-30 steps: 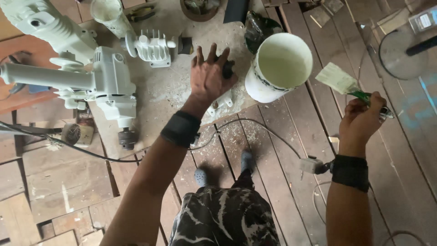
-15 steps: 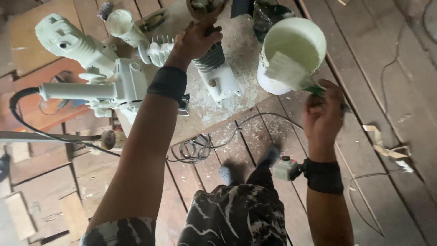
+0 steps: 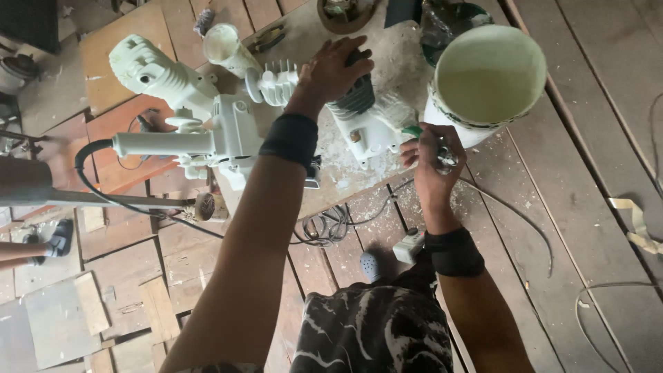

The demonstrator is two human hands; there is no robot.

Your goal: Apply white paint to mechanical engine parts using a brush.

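Note:
My left hand (image 3: 335,69) grips a dark ribbed cylinder (image 3: 357,99) that stands on a white-painted machine part (image 3: 364,136) on a dusty board. My right hand (image 3: 429,160) holds a paintbrush (image 3: 407,124) with a green handle, its bristles against the white part beside the cylinder. A white bucket (image 3: 487,79) of pale paint stands just right of both hands, almost touching the right one.
Several white-painted machine castings (image 3: 181,114) lie to the left on the board, one a finned piece (image 3: 276,83). A black cable (image 3: 124,200) and thin wires (image 3: 331,224) run over the wooden floor. A plug (image 3: 409,245) lies by my blue shoe (image 3: 371,266).
My left hand went from flat on the board to gripping the dark cylinder. My right hand brought the brush from the far right, past the bucket, onto the white part.

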